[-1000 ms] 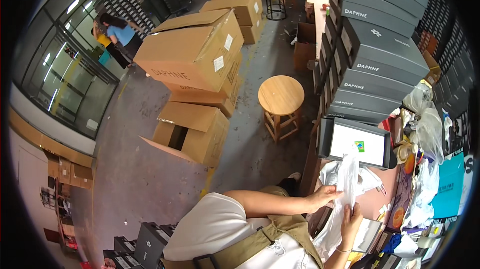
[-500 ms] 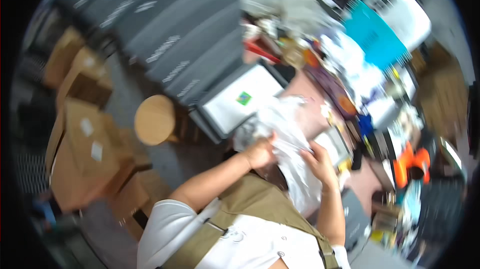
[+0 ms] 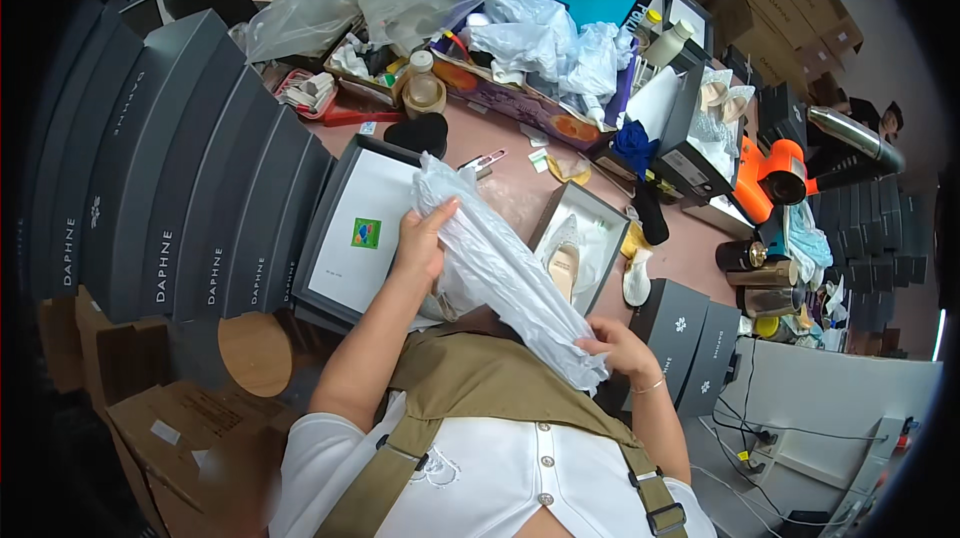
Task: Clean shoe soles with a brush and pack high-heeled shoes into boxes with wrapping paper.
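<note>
A long strip of crinkled white plastic sheet point(image 3: 515, 273) stretches slantwise in front of my chest. My left hand point(image 3: 424, 241) is closed on its upper left end, thumb on top. At the lower right end, my right hand point(image 3: 622, 349) pinches the edge. Behind the strip, a pale pointed shoe point(image 3: 563, 271) lies in an open grey shoe box point(image 3: 608, 240). Beside my left hand is a dark-edged box part with a white face point(image 3: 340, 263) and a small green sticker point(image 3: 366, 232).
Dark shoe boxes point(image 3: 190, 168) stand in a row at left, with a round wooden stool point(image 3: 256, 353) below. On the pink table point(image 3: 500, 123) are a purple carton point(image 3: 520, 103) of white plastic, another box with shoes point(image 3: 695, 143) and an orange hair dryer point(image 3: 775, 178). Cables point(image 3: 745, 438) hang at right.
My view has swung left and up over the table. The loose plastic between my hands is now drawn out into a narrow strip, and my hands are farther apart.
</note>
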`<state>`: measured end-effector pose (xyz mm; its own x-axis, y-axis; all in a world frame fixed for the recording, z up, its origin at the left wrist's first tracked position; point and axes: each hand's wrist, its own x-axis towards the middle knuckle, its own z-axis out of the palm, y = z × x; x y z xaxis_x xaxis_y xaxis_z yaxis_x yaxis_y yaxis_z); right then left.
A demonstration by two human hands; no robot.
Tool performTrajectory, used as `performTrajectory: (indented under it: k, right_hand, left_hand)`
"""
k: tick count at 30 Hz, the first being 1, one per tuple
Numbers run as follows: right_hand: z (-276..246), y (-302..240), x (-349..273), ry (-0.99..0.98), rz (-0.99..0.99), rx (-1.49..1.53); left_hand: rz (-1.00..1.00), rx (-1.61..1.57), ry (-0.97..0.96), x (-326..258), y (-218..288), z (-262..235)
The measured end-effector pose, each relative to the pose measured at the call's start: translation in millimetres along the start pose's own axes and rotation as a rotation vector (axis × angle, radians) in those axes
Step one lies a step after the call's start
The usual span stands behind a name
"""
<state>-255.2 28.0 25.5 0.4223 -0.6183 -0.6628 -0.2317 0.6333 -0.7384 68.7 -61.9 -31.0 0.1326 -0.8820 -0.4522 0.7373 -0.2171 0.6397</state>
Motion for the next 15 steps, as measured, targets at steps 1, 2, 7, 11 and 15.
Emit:
performTrajectory:
  k: [1,2,7,11,15]
  right_hand:
    - [-4.1,1.2,-1.1,-0.011,-0.012,-0.136]
    - [-9.2,-1.3,0.2,-0.023,-0.024,-0.272]
    - [-4.7,-27.6,20.1,-0.079,-0.228,-0.489]
    - [-13.3,-2.4,5.4,0.007,-0.140,-0.545]
    - [-38.1,12.2,-24.9,0.276,-0.173,-0.882]
  left_hand:
    - [-0.005,0.014,-0.007,-1.3,-9.7,-0.3]
    - [-0.024,-0.002,0.010,1.0,-22.7,-5.7]
    - [-0.065,-0.076,0.041,-5.7,-35.0,11.6]
    - [-0.016,-0.072,-0.026,3.5,-6.2,-1.8]
    - [0.044,-0.046,0.035,-7.5,-22.8,-7.3]
